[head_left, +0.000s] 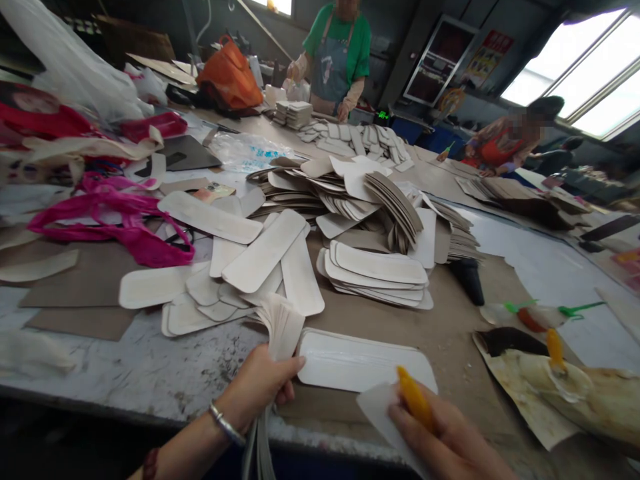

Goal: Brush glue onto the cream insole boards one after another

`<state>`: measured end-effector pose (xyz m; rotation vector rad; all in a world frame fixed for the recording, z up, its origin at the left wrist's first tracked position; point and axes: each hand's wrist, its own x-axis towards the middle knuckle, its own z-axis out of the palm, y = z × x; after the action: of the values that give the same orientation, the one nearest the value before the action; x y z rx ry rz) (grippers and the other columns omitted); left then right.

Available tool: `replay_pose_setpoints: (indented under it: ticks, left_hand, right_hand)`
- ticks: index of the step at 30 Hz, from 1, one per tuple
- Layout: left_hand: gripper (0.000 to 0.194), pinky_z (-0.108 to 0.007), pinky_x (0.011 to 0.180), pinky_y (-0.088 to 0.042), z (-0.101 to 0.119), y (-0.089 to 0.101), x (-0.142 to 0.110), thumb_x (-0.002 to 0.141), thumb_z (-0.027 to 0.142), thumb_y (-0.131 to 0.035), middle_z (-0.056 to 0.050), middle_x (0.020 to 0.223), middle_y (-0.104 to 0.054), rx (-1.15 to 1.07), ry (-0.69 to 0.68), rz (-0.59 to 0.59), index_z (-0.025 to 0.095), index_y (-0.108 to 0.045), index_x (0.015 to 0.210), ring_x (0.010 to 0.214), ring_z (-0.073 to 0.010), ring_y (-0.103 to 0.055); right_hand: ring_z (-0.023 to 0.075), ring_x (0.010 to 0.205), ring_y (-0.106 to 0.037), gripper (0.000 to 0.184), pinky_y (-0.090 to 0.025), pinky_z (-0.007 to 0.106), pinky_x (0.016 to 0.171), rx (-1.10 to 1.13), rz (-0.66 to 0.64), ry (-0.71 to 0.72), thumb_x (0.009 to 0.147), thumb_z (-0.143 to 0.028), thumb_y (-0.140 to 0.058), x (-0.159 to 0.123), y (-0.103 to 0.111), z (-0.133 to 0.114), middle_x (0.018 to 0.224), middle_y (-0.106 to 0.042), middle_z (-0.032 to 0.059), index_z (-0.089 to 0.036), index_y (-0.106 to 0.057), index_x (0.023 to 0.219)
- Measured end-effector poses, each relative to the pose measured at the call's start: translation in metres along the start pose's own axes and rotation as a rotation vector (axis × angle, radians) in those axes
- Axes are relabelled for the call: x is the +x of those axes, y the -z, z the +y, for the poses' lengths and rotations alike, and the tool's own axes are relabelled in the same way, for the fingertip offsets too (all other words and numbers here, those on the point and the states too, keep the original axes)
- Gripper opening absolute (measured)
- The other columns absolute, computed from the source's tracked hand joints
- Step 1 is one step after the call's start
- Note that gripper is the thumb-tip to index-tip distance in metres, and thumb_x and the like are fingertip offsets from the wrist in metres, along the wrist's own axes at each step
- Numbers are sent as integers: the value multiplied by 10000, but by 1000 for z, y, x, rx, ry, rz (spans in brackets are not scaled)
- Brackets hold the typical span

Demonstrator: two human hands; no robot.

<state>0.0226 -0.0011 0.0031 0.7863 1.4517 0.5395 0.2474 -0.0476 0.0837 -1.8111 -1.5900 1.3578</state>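
A bundle of thin cream strips [283,327] is gripped in my left hand [263,383]; its tail hangs below the table edge. My left thumb reaches the left end of a white rounded panel [360,360], which lies flat on brown board. My right hand [445,430] is closed around a tool with a yellow handle [414,397], just in front of that panel. Beside these fingers is a thin whitish flat piece [383,413]; whether it belongs to the tool, I cannot tell. Behind the panel sits a neat stack of similar white panels [377,273].
Loose white panels [270,250] overlap at left, near a pink strap [120,220]. Taller piles of panels [345,190] stand behind. At right are a yellow-handled piece [556,350] and a stained wrapped bundle [600,400]. Two people [336,57] work across the table.
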Motion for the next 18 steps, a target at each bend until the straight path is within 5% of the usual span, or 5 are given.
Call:
replay_pose_setpoints:
  ticks: [3,8,18]
  left_hand:
    - [213,-242,407,-318,5,0,4,538,377,-558,-34,355,-529,17,21,-33,168,-528,506,347,-131,-434]
    - [145,-234,410,-324,9,0,6,600,249,-537,-11,345,-509,8,60,-57,189,-522,469,352,-126,-437]
    - [179,-238,417,-324,11,0,6,599,256,-535,-8,333,-499,-8,85,-53,183,-511,437,352,-124,-435]
  right_hand:
    - [128,628,-493,238,-342,229,591,-333,-208,131,882,-342,-416,40,-18,-9,683,-564,-17,-200,-527,727]
    - [144,646,-531,169,-310,235,580,-611,-286,105,863,-277,-475,86,-39,-17,720,-620,24,-175,-575,773]
    - [221,788,-640,229,-322,263,587,-829,-305,82,875,-332,-471,107,-44,-15,851,-701,95,-177,-637,903]
